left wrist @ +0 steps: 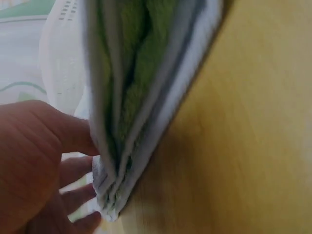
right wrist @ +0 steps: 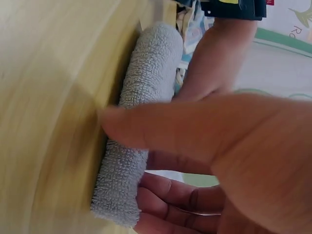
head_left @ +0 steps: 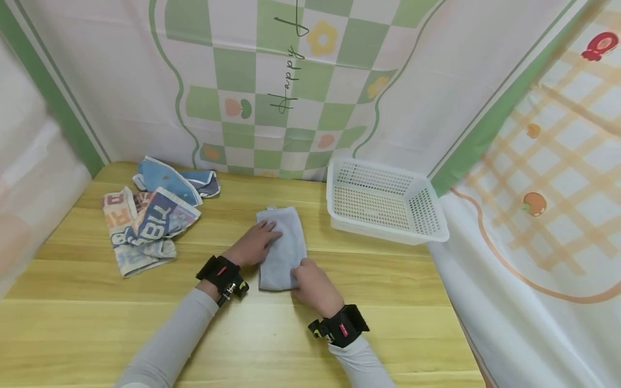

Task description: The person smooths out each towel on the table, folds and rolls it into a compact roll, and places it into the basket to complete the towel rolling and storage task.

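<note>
A grey-blue towel (head_left: pixel 285 250), folded into a narrow rectangle, lies on the wooden table in the head view. On its left side rests my left hand (head_left: pixel 251 245), fingers extended over the top. My right hand (head_left: pixel 316 286) holds the towel's near right corner; in the right wrist view, the thumb (right wrist: pixel 161 124) lies across the thick terry fold with fingers behind it. Stacked layers with green inside show at the towel's end (left wrist: pixel 146 97) in the left wrist view.
Crumpled patterned cloths (head_left: pixel 145 226) lie at the table's left, with blue ones (head_left: pixel 167 180) behind them. A white perforated plastic basket (head_left: pixel 388 231) stands at the back right. Printed curtains (head_left: pixel 271 134) hang behind the wooden table (head_left: pixel 388 323).
</note>
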A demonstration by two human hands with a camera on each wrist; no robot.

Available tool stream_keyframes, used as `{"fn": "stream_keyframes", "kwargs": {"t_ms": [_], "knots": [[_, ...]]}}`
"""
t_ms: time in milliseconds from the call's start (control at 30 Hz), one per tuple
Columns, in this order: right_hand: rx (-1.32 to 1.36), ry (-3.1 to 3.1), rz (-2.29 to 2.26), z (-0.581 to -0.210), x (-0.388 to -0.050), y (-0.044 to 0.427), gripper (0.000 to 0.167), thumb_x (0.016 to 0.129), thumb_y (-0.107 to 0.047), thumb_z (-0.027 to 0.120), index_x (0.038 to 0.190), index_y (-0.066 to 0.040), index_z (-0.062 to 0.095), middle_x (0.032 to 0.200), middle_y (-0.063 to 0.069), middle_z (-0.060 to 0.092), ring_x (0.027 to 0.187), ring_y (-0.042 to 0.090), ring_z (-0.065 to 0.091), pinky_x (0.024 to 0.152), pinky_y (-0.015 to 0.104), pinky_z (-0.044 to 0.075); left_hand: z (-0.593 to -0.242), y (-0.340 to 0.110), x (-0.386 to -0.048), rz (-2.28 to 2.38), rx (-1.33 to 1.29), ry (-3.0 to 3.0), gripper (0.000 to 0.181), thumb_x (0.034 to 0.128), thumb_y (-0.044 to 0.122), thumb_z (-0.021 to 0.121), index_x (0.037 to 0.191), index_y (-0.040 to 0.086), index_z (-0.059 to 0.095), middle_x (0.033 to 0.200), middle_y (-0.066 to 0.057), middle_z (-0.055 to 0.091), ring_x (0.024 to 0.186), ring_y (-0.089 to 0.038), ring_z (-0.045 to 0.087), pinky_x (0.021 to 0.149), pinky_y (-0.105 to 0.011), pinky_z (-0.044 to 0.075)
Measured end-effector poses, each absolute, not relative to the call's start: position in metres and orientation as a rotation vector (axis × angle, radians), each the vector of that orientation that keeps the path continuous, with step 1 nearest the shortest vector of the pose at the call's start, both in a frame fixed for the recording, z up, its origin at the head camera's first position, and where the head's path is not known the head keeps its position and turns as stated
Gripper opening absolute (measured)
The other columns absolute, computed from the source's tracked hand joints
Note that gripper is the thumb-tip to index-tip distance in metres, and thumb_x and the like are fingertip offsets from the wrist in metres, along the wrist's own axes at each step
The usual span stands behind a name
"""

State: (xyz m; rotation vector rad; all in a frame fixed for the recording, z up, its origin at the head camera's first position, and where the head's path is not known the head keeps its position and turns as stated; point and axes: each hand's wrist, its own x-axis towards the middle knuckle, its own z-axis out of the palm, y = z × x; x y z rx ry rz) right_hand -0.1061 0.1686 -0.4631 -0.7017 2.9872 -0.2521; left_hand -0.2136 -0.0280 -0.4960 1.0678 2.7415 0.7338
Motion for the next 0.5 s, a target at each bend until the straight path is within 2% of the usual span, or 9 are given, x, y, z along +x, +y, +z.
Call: {"fn": "stream_keyframes", "kwargs": {"t_ms": [100, 200, 333, 500], "knots": [[-0.731, 3.010, -0.198, -0.465, -0.107, 0.164, 0.015, 0.075, -0.006, 0.084, 0.081, -0.005, 0.070, 0.077, 0.003, 0.054, 0.071, 0.015, 0.051, 0.063, 0.027, 0.046, -0.497, -0.031, -0.214, 0.825, 1.115, 2.737, 0.036, 0.0961, -0.002, 0.057, 0.131, -0.001, 0.066, 0.151, -0.028, 0.047, 0.145, -0.048, 0.035, 0.121, -0.057, 0.026], [-0.730, 3.031, -0.176, -0.466, -0.109, 0.160, 0.013, 0.077, -0.006, 0.083, 0.080, -0.005, 0.070, 0.078, 0.004, 0.056, 0.071, 0.016, 0.052, 0.062, 0.028, 0.047, -0.495, -0.031, -0.209, 0.904, 1.165, 2.748, 0.031, 0.0916, -0.004, 0.063, 0.122, -0.001, 0.071, 0.142, -0.024, 0.057, 0.137, -0.043, 0.044, 0.116, -0.054, 0.035], [-0.731, 3.059, -0.159, -0.467, -0.113, 0.157, 0.011, 0.079, -0.007, 0.080, 0.079, -0.004, 0.069, 0.079, 0.007, 0.056, 0.069, 0.018, 0.054, 0.060, 0.031, 0.048, -0.491, -0.031, -0.201, 0.995, 1.144, 2.752, 0.024, 0.0912, -0.002, 0.068, 0.115, 0.001, 0.074, 0.126, -0.016, 0.063, 0.124, -0.034, 0.051, 0.107, -0.048, 0.044], [-0.706, 3.048, -0.177, -0.465, -0.121, 0.155, 0.009, 0.081, -0.006, 0.077, 0.079, -0.003, 0.070, 0.079, 0.009, 0.057, 0.068, 0.019, 0.054, 0.058, 0.032, 0.049, -0.490, -0.033, -0.190, 1.097, 1.084, 2.687, 0.021, 0.0923, -0.001, 0.067, 0.112, 0.000, 0.074, 0.113, -0.011, 0.069, 0.110, -0.026, 0.062, 0.098, -0.043, 0.052]]}}
